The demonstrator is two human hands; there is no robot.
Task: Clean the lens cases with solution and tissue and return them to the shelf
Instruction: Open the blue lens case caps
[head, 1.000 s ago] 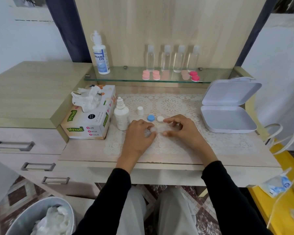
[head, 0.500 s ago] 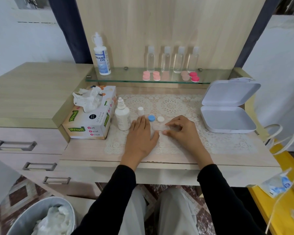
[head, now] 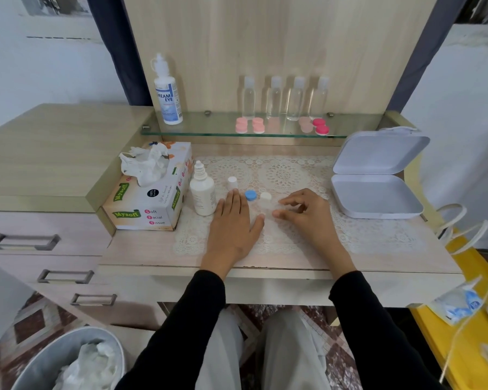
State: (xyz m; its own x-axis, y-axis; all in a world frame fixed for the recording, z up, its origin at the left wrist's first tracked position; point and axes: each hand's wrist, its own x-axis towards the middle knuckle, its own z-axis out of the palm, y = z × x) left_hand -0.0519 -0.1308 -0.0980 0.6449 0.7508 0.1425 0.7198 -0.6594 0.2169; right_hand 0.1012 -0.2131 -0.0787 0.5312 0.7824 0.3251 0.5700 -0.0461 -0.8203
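1 second ago both hands met over the lens case, pinching at it from either side. Now the left hand (head: 233, 220) has let go and lies flat on the lace mat (head: 282, 173), fingers straight, tips just beside the small white cap (head: 232, 182) of the dropper bottle (head: 202, 192). The right hand (head: 307, 215) has drawn slightly back, its fingers loosely curled with thumb and forefinger parted, nothing clearly pinched.

The lens case (head: 265, 211) looks to be the faint clear shape on the bench (head: 141, 249) between the 2 thumbs, though it is hard to make out against the lace. Its blue lid (head: 250, 195) and white lid (head: 265, 197) sit off, just behind it.

My reading is that the lids are now unscrewed and the left hand is heading for the solution, so rinsing and wiping are not yet done.

Other cases, pink and red (head: 250, 125), wait on the glass shelf (head: 209, 128).

The tall bottle (head: 168, 99) on the shelf reads "DREAM EYE". The tissue box (head: 150, 204) reads "Mysoft" and "Soft Facial Tissue". The dropper bottle's print is too small to read
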